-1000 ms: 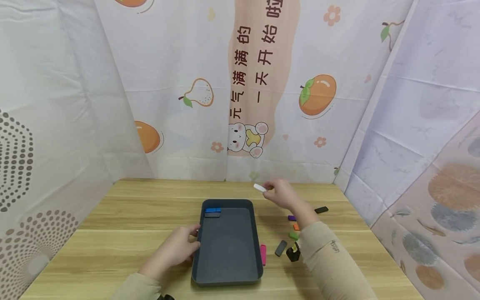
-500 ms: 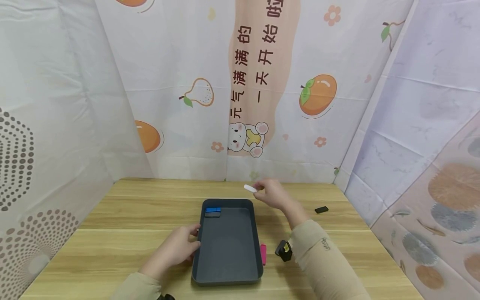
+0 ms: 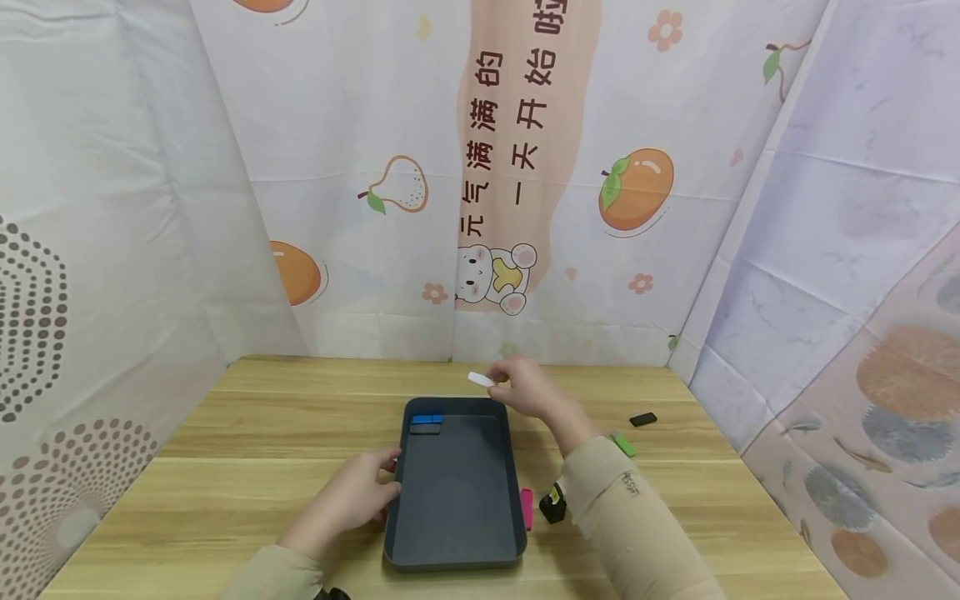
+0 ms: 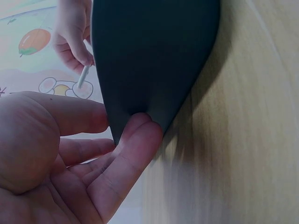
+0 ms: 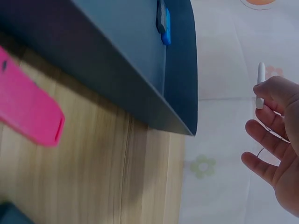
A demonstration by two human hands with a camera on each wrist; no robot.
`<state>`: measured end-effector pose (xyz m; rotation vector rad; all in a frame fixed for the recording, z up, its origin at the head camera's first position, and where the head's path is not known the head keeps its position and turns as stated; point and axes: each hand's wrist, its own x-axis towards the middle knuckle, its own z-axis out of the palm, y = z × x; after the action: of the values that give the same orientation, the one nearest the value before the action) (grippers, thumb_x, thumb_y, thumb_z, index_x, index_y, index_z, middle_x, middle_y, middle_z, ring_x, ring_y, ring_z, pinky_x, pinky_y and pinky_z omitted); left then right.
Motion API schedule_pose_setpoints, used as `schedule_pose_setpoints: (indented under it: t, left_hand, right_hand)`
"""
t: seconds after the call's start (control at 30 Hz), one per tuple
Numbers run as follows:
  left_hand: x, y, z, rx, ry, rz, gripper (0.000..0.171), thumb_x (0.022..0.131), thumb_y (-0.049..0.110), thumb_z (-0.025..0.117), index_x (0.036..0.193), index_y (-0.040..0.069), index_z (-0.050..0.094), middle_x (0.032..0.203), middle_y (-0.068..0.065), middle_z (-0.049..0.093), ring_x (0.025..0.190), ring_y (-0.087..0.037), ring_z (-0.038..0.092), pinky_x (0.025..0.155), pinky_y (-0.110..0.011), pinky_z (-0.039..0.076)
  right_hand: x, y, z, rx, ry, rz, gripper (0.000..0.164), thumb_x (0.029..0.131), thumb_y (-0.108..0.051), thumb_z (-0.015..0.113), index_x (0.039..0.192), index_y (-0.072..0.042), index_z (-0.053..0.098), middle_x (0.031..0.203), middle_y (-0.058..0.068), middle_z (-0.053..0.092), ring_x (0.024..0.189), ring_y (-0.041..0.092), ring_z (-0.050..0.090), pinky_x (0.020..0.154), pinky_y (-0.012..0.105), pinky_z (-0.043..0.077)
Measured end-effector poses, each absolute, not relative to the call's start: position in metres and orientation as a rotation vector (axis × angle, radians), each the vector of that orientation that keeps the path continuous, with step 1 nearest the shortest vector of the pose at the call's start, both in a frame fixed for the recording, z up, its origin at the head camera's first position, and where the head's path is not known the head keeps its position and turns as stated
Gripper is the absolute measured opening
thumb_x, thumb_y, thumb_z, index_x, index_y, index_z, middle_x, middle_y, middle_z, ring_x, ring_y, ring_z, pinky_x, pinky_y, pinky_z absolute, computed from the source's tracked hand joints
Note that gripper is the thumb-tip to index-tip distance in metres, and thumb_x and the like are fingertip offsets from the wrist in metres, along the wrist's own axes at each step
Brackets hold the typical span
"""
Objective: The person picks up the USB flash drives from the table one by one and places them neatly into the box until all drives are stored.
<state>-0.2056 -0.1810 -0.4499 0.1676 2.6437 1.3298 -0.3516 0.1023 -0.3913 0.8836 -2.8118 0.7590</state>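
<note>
My right hand [image 3: 517, 387] pinches one end of a small white stick [image 3: 480, 379] with rounded ends, just past the far rim of the dark grey tray [image 3: 455, 558]. In the right wrist view, thumb and forefinger grip the white stick [image 5: 261, 84], and the other fingers are spread. My left hand [image 3: 365, 492] holds the tray at its left rim, fingertips against the outer wall in the left wrist view. Inside the tray's far left corner a blue stick [image 3: 427, 420] and a dark grey stick [image 3: 425, 430] lie side by side.
A pink stick [image 3: 527, 508] lies along the tray's right side. Farther right on the wooden table [image 3: 285, 467] are a green stick [image 3: 623, 443] and a black stick [image 3: 642, 419]. My right forearm covers part of that side. A printed curtain [image 3: 360, 275] hangs behind the table.
My right hand has moved left with the white stick, from right of the tray to behind its far rim. The green stick shows again beyond my sleeve. My left hand stays put.
</note>
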Motion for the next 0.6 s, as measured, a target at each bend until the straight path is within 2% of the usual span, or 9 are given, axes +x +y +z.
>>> schedule_pose_setpoints:
  t: [0.6]
  left_hand:
    - [-0.205,-0.181,-0.448,0.168,2.662,1.313,0.055,0.092,-0.003,0.066,0.145,-0.008,0.049,0.122,-0.022,0.064,0.056,-0.020,0.063,0.050,-0.034,0.056]
  right_hand:
    - [-0.354,0.067,-0.398,0.977,-2.840,0.745,0.012,0.091,-0.011,0.073,0.102,-0.008,0.075,0.088,-0.002,0.070,0.081,0.014,0.060,0.077,0.034,0.054]
